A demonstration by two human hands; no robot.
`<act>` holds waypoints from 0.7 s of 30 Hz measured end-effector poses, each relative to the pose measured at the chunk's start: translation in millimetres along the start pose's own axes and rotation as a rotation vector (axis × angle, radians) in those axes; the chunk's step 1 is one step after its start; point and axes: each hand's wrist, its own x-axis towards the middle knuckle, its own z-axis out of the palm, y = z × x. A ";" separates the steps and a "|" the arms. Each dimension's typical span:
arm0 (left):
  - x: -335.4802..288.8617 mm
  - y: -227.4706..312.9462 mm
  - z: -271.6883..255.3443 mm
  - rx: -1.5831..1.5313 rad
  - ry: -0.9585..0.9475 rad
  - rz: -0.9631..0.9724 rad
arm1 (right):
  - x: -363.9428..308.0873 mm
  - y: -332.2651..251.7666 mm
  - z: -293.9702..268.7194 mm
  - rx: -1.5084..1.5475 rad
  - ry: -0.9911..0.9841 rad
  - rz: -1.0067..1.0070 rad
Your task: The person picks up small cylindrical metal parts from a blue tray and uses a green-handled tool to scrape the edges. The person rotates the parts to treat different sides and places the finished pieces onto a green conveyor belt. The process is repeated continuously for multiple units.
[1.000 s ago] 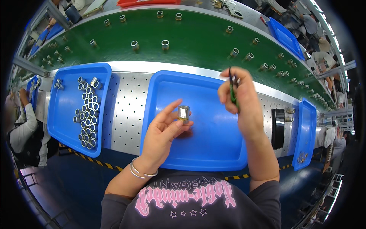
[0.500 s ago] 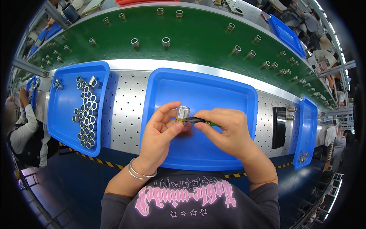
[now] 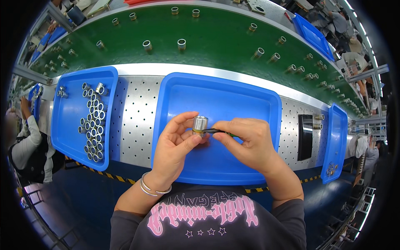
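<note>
My left hand [image 3: 171, 143] is closed round a short silver metal sleeve [image 3: 201, 122] with a brassy band near its lower end, the fingertips and thumb pinching it upright. In my right hand [image 3: 246, 139] is a slim dark tool [image 3: 213, 131] with a bit of green on its handle. The tool's tip touches the sleeve at the band, from the right; its exact kind is hidden by my fingers. Both hands are above a large blue tray [image 3: 273, 108].
At left, a blue tray [image 3: 66, 121] holds many similar sleeves [image 3: 95, 103]. A green conveyor belt [image 3: 225, 46] carries scattered sleeves beyond. To the right lie a black phone-like slab [image 3: 305, 137], two sleeves [image 3: 318, 126] and another blue tray [image 3: 335, 143]. A person [image 3: 31, 141] sits at far left.
The tool has turned slightly in my right hand, showing less of its green part. My left hand keeps the sleeve in nearly the same place.
</note>
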 end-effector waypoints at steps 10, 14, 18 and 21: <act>0.9 -1.8 -1.0 0.004 -0.009 -0.007 | 2.9 0.0 4.3 0.149 0.088 0.050; 2.2 -4.4 -1.8 0.111 -0.027 -0.002 | 9.8 -4.5 6.3 0.234 0.004 0.042; 1.2 -4.2 -0.2 0.175 -0.031 0.026 | 9.2 -1.5 8.4 0.272 -0.102 0.065; 0.4 -1.8 -0.9 0.119 -0.025 0.006 | 8.5 -8.4 1.5 0.379 -0.069 0.135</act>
